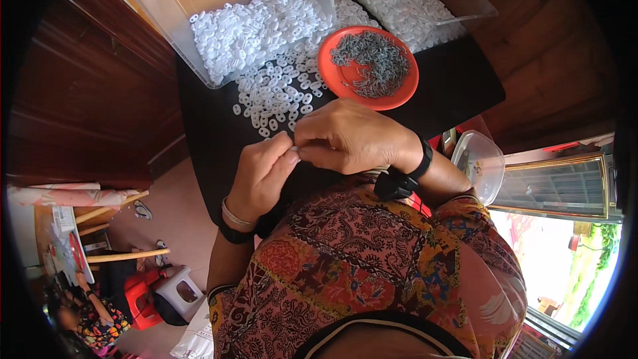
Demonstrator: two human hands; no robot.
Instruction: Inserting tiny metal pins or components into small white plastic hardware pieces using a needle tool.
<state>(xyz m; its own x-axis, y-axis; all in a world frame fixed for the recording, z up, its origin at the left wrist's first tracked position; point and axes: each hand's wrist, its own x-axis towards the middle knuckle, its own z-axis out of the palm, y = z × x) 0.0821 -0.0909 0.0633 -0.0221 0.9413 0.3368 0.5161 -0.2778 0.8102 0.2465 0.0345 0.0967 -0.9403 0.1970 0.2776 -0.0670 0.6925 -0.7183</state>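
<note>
My left hand (260,178) and my right hand (355,136) meet over the near edge of the dark table, fingertips pinched together. Something small and whitish shows between the tips, but the fingers cover most of it and I cannot make out what it is. Just beyond my hands, small white oval pieces with two holes (272,96) lie loose in a heap. To the right of that heap stands a round red plate (332,83) bearing a pile of small, thin grey metal pieces (382,60).
Two clear plastic bins, one at the back left (169,23) and one at the back right (475,3), hold many white oval pieces. A clear container (480,166) is beside my right forearm. Far left, another person (100,316) sits near red and white stools (179,292).
</note>
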